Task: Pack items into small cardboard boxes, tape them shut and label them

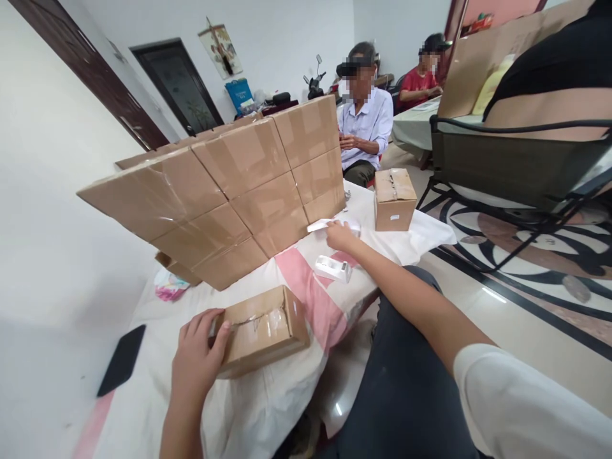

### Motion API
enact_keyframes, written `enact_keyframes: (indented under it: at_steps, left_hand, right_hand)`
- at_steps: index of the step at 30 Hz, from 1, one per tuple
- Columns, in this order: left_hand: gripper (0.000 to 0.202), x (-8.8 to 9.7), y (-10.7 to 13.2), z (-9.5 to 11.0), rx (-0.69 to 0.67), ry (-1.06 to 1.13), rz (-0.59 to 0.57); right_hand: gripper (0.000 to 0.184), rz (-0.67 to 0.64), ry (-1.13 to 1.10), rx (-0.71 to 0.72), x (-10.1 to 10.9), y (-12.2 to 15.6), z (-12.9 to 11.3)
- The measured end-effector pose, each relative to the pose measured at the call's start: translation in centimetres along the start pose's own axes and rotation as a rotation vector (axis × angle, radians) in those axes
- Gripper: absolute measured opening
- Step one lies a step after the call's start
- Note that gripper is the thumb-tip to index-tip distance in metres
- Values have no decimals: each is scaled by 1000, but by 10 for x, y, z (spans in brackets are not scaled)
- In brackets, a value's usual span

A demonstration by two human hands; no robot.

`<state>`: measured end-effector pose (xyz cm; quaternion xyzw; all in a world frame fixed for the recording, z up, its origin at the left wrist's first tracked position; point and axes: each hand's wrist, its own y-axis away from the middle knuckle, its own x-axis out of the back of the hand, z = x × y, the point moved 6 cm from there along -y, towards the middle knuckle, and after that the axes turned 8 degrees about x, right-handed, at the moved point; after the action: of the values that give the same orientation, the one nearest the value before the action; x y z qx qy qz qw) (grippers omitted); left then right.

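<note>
At the near end of the table lies a small taped cardboard box [261, 325]. My left hand [203, 338] grips its left end, with the thumb on the top and the fingers over the far edge. Farther off, my right arm is stretched forward, and my right hand [340, 236] is closed on a thin white sheet [319, 225] that looks like paper or labels. A white tape dispenser [333, 269] rests on the cloth just nearer than my right hand. What my right fingertips do under the sheet is hidden.
A wall of stacked taped boxes [239, 191] stands along the table's far side. Another cardboard box [394, 199] is at the right end. A black tablet-like slab [122, 360] lies at left. One person [366, 115] sits beyond the table; a folding chair [502, 159] stands at right.
</note>
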<state>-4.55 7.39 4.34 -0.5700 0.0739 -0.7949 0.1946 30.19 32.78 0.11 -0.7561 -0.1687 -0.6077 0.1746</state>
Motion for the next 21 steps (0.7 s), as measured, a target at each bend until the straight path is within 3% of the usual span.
enact_keyframes:
  at_steps: [5, 7, 9, 11, 13, 14, 16, 18, 21]
  left_hand:
    - [48, 0, 1, 1, -2, -15, 9]
    - [50, 1, 3, 3, 8, -24, 16]
    - [51, 2, 4, 4, 16, -21, 25]
    - [50, 2, 3, 4, 13, -7, 28]
    - [48, 2, 2, 4, -11, 20, 10]
    - [47, 2, 1, 4, -29, 35, 2]
    - [45, 6, 2, 5, -77, 65, 41]
    - [43, 12, 6, 2, -131, 114, 162]
    - [39, 4, 16, -18, -171, 223, 306]
  right_hand:
    - [29, -13, -42, 303, 13, 17, -56]
    - [27, 45, -125, 528, 23, 38, -87]
    - [48, 88, -299, 817, 28, 68, -127]
    - [91, 81, -481, 986, 23, 98, -162]
    - [117, 105, -529, 971, 8, 120, -188]
    - [119, 128, -543, 918, 1, 128, -196]
    - [109, 189, -564, 809, -10, 140, -201]
    - [89, 280, -582, 742, -9, 153, -193]
    - [71, 503, -555, 649, 23, 183, -154]
